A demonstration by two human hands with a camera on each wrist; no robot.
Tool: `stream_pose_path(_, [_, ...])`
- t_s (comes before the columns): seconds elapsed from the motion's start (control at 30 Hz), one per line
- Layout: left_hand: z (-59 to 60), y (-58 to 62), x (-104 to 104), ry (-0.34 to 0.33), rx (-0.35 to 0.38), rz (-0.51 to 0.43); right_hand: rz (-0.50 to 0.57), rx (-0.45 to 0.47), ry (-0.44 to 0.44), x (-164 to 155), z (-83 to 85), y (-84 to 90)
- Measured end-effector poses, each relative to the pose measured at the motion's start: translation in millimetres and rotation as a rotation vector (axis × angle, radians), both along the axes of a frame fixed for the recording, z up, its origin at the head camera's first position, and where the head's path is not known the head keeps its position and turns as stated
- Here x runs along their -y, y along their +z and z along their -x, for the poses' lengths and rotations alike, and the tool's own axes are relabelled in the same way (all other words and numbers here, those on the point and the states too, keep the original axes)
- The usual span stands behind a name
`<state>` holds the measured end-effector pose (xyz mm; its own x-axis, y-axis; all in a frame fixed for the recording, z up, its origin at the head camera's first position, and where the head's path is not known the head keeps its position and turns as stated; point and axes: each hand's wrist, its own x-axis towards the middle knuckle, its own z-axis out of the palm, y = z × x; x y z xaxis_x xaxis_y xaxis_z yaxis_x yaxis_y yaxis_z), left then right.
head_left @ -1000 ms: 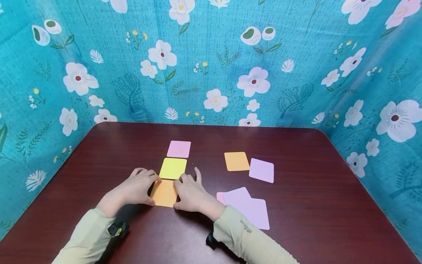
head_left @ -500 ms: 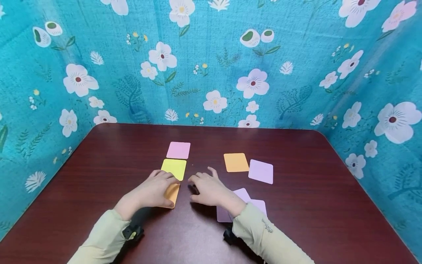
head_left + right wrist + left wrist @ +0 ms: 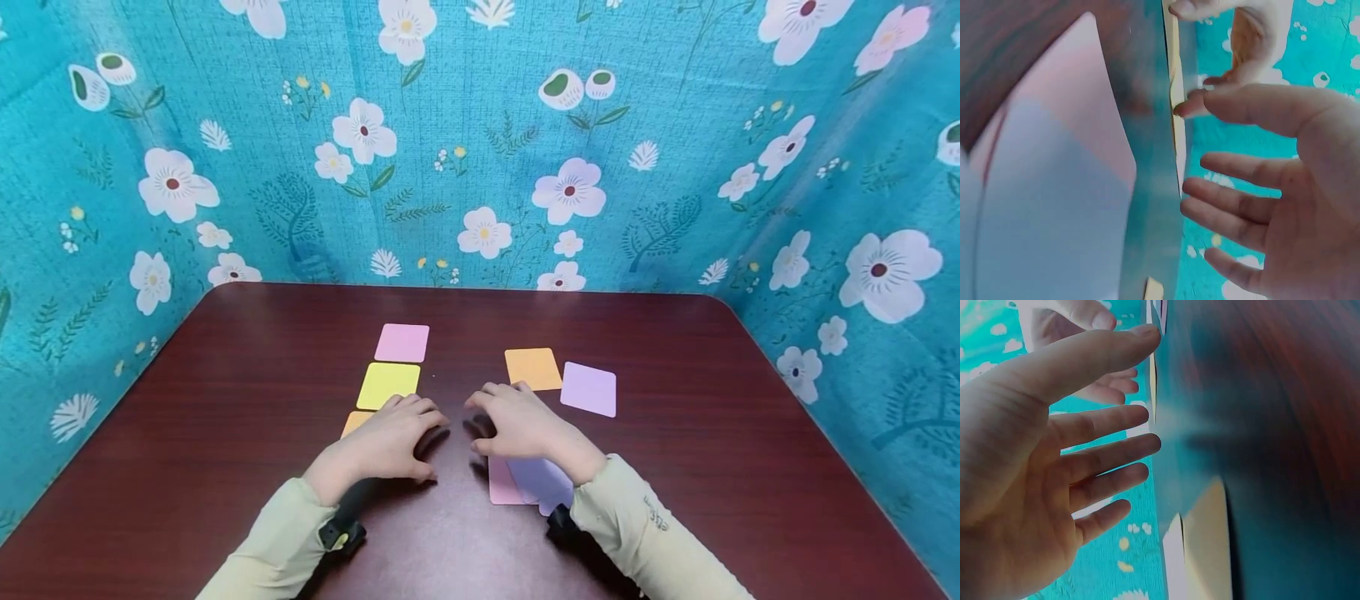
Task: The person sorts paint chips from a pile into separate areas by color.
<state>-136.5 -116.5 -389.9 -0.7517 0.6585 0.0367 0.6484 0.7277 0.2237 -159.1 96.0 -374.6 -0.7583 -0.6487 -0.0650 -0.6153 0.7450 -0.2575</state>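
Nearest us: 2 sleeves, each with a wrist strap, over the dark table (image 3: 225, 400).

Right hand (image 3: 525, 425): fingers spread and relaxed, gripping nothing, hovering above the near pile of pink and lilac cards (image 3: 525, 487). The right wrist view shows the same loose pile (image 3: 1060, 187) under an open palm.

Left hand (image 3: 386, 442): also open, fingers loose, empty; it covers most of the orange card (image 3: 352, 421) at the near end of the column.

Column going away: orange, then yellow card (image 3: 387, 385), then pink card (image 3: 402, 342), edges nearly touching.

Far right: a second orange card (image 3: 532, 367) just beside a lilac card (image 3: 588, 388).

Handling note: we judge that the thin cards call for a flat fingertip slide to a free edge, 1 at a time, then squaring against the column.
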Motion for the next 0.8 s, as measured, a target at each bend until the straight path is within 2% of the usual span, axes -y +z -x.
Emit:
stream_pose_path(0.4, [-4.7, -3.4, -35, -0.051, -0.035, 0.038, 0.031, -0.009, 0.000, -42, 3.7, 9.2])
stream_pose_path(0.6, [-6.3, -2.5, -53, -0.048, -0.063, 0.059, -0.018, 0.026, 0.018, -58, 1.5, 6.8])
stream_pose_path(0.8, [-7.0, 0.2, -68, -0.035, -0.091, 0.136, -0.051, 0.026, 0.015, -67, -0.1, 1.0])
